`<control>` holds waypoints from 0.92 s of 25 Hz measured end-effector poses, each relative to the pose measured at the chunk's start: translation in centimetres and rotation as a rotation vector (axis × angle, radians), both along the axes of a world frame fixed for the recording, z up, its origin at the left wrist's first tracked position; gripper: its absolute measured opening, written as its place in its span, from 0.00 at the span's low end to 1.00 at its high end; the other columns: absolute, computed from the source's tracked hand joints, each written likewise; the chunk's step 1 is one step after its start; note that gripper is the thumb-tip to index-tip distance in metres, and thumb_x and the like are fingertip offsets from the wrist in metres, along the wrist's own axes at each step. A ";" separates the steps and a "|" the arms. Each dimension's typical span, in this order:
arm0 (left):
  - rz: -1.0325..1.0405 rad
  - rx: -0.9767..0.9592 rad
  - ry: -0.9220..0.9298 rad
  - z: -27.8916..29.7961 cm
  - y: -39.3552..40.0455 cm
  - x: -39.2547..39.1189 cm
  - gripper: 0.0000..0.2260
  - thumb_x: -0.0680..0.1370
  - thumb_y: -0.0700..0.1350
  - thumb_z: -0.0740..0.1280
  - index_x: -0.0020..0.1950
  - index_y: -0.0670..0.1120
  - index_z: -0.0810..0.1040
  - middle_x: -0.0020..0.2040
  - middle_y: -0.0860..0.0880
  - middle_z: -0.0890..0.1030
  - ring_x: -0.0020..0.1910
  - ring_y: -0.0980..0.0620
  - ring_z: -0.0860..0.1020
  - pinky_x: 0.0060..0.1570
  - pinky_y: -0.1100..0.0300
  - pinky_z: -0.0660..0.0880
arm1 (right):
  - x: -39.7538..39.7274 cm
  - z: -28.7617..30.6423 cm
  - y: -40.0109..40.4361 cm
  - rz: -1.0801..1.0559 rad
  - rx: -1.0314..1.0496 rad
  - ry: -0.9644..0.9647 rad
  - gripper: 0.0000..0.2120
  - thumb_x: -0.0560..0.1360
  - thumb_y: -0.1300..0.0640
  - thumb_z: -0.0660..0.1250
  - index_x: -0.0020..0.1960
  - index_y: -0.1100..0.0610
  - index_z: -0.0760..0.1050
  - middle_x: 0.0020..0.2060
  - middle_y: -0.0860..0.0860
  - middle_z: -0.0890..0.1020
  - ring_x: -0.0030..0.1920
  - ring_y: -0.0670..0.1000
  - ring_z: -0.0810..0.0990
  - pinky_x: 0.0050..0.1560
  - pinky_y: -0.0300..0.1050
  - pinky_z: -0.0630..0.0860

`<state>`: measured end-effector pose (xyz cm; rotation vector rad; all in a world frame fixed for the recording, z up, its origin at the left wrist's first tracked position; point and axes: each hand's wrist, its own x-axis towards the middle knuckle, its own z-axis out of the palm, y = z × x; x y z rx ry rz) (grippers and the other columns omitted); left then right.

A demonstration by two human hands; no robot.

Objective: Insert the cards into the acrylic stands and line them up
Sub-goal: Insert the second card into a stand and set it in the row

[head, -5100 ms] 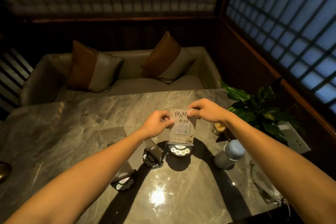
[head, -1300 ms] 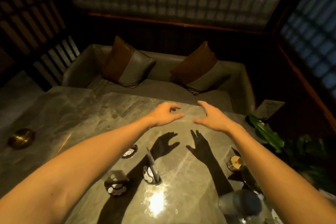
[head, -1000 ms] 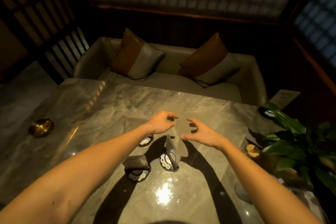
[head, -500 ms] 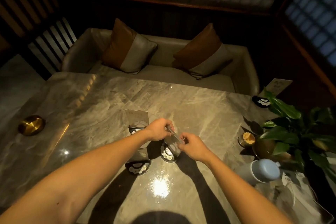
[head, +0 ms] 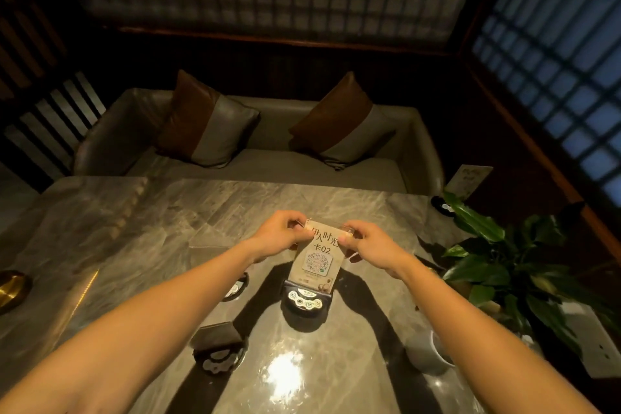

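Pinching the top corners of the card (head: 316, 257), the left hand (head: 280, 233) and right hand (head: 368, 245) are both closed on it, fingertips only. It sits upright in the stand (head: 305, 299) at table centre; two more stands (head: 218, 348) lie toward 8 o'clock. Judged thin, light and bendy, the card wants edge grips; the clear acrylic looks stiff, slick and scratch-prone, so steady its dark base.

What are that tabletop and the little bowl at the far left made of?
The tabletop looks like polished grey marble or a stone-look slab: pale veins run through it and it mirrors the lamp as a bright glare. The bowl looks like brass or gold-toned metal, going by its warm yellow sheen; which metal is unclear.
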<state>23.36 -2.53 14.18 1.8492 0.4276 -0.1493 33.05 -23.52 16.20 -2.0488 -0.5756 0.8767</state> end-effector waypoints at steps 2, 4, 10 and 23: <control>0.022 -0.027 -0.039 1.4 -0.8 2.4 0.03 0.78 0.41 0.72 0.45 0.45 0.80 0.48 0.47 0.87 0.50 0.48 0.85 0.50 0.50 0.84 | 2.6 1.1 -0.3 -0.067 0.046 -0.001 0.09 0.82 0.57 0.65 0.61 0.54 0.77 0.49 0.50 0.85 0.48 0.49 0.84 0.46 0.44 0.83; 0.046 -0.035 -0.076 2.6 -1.8 5.1 0.03 0.78 0.41 0.72 0.45 0.44 0.80 0.48 0.47 0.86 0.50 0.48 0.85 0.48 0.51 0.84 | 5.4 1.6 -0.8 -0.150 0.082 0.008 0.05 0.81 0.56 0.67 0.57 0.52 0.78 0.50 0.50 0.86 0.51 0.50 0.85 0.52 0.51 0.84; 0.107 0.009 -0.163 3.9 -4.7 14.8 0.02 0.77 0.42 0.72 0.46 0.48 0.82 0.48 0.51 0.87 0.51 0.51 0.85 0.49 0.48 0.84 | 14.8 3.0 -3.2 -0.252 0.106 -0.026 0.03 0.80 0.56 0.67 0.53 0.49 0.77 0.50 0.47 0.87 0.53 0.48 0.85 0.52 0.51 0.84; 0.125 0.064 -0.203 -2.9 -12.6 34.2 0.05 0.77 0.41 0.73 0.50 0.42 0.81 0.41 0.52 0.81 0.40 0.60 0.77 0.36 0.74 0.73 | 34.5 0.1 -9.6 0.089 -0.261 -0.476 0.02 0.80 0.60 0.66 0.51 0.54 0.74 0.55 0.52 0.82 0.56 0.53 0.81 0.40 0.36 0.77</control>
